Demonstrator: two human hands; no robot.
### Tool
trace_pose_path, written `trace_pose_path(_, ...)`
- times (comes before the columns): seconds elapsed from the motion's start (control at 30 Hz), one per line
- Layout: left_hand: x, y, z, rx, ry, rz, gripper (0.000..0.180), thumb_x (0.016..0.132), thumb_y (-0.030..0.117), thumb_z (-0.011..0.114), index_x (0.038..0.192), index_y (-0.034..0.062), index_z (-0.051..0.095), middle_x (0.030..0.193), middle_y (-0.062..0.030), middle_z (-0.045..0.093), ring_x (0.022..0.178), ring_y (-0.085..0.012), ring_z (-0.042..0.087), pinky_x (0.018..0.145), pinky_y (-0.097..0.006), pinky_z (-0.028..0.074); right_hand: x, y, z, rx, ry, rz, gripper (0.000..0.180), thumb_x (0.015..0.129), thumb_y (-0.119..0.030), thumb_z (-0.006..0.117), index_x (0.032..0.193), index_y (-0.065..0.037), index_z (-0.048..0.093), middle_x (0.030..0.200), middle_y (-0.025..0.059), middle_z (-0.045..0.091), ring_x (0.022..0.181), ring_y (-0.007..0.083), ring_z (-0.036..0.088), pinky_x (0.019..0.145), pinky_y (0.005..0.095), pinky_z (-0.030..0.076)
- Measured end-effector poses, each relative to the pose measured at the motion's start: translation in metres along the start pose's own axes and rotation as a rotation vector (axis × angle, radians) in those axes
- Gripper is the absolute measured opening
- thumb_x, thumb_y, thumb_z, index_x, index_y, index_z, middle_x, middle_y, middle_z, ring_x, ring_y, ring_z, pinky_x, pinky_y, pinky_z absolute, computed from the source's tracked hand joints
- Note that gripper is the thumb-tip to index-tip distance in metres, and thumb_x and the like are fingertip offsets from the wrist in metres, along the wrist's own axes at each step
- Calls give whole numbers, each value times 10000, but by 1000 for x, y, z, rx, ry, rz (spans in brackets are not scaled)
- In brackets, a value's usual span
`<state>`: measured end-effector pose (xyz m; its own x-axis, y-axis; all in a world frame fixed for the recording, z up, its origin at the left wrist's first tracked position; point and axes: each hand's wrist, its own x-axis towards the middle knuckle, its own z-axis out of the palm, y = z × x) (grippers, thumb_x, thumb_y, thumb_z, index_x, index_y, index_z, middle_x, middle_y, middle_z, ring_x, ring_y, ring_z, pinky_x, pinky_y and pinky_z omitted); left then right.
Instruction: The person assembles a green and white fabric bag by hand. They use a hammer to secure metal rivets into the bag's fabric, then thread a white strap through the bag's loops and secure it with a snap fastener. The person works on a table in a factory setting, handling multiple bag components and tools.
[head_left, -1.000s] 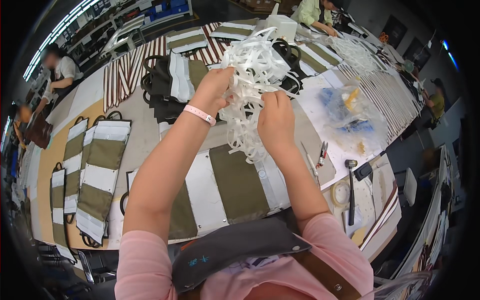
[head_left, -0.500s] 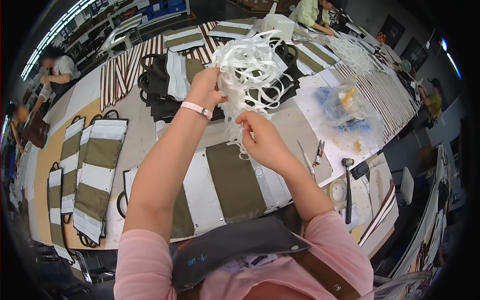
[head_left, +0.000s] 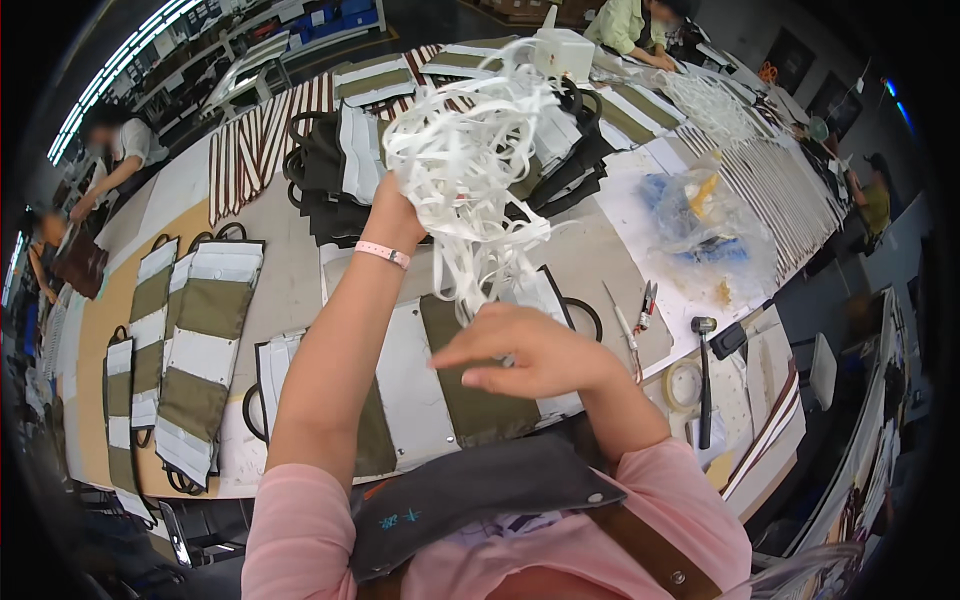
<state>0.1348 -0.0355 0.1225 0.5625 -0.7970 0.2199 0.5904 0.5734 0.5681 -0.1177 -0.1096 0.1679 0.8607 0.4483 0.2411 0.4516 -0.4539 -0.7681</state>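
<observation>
A big tangle of narrow white ribbons hangs above the table, gripped by my left hand. That hand is closed at the tangle's left side, its fingers partly hidden by the loops. Loose strands trail down toward my right hand, which hovers just below them, index finger and thumb stretched apart with no ribbon visible between them. Beneath both hands lies a white and olive striped fabric bag with dark handles, spread flat. Behind the tangle is a pile of similar dark-handled bags.
More striped bags lie at the left. On the right are a clear plastic bag, a pointed white-handled tool, a hammer and a tape roll. A white container stands at the back. Other people work around the table.
The ribbon tangle has shifted left and toward me with my left hand. My right hand has dropped lower, and its fingers have spread away from the strands.
</observation>
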Motion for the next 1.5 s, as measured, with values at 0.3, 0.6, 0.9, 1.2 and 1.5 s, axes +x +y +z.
trace_pose_path(0.3, -48, 12, -9, -9, -48, 28, 388, 1010, 220, 480, 1339, 22, 536, 1265, -174, 623, 1091, -323, 650, 875, -469, 572, -38, -23, -26, 497, 462, -127, 284, 940, -95, 590, 1203, -20, 665, 1344, 172, 577, 1096, 234, 617, 872, 321, 515)
trace_pose_path(0.6, -70, 7, -3, 88, 8, -41, 398, 1010, 224, 487, 1353, 26, 524, 1285, -173, 611, 1116, -325, 635, 892, -477, 560, 7, 13, -46, -39, 1091, -62, 457, 907, -59, 639, 1348, -14, 526, 1057, 103, 684, 927, 121, 630, 755, 253, 500)
trace_pose_path(0.9, -126, 35, 0, 307, 98, -188, 408, 1010, 228, 494, 1366, 30, 512, 1306, -173, 599, 1141, -326, 620, 909, -484, 548, -17, 20, -80, 1027, 811, 51, 192, 914, -67, 644, 1091, -49, 575, 802, -4, 626, 551, 24, 475, 478, 179, 361)
trace_pose_path(1.2, -171, 117, -16, 425, 284, -42, 420, 1010, 232, 501, 1380, 34, 499, 1326, -172, 586, 1166, -328, 605, 926, -491, 536, -176, 60, -140, 1161, 1406, -153, 60, 892, -10, 620, 919, -46, 580, 628, 6, 486, 428, 62, 342, 407, 231, 283)
trace_pose_path(1.5, -80, 177, -52, 373, 309, 102, 432, 1010, 236, 508, 1393, 38, 487, 1346, -171, 574, 1191, -330, 589, 944, -499, 524, -308, 25, -142, 1004, 1652, -268, 146, 884, 6, 598, 781, -61, 520, 609, 21, 475, 425, 86, 362, 405, 245, 303)
